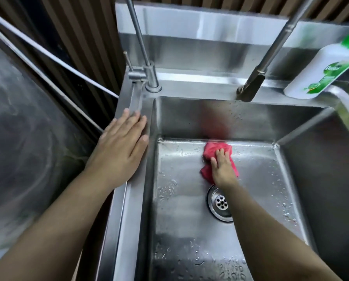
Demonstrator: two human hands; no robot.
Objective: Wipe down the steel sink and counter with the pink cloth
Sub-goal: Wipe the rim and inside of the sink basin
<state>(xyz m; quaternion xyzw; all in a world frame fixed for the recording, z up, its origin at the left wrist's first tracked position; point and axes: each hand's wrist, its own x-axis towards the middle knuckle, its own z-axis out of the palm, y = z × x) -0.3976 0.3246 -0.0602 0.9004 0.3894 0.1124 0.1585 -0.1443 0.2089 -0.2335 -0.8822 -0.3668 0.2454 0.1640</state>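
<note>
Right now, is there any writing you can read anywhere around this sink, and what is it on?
"Du..." - white brand lettering on the green label of the white bottle; the remaining letters are too blurred to read.
Smaller print lower on that label: unreadable.
Nothing else bears text.

Head view, steeply down into sink [250, 122]

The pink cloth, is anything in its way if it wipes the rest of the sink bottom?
Nothing loose lies in the way. The right hand presses the pink cloth flat near the basin's back wall; only the drain and water drops sit on the sink floor, both wipeable. The left hand rests on the rim.
</note>
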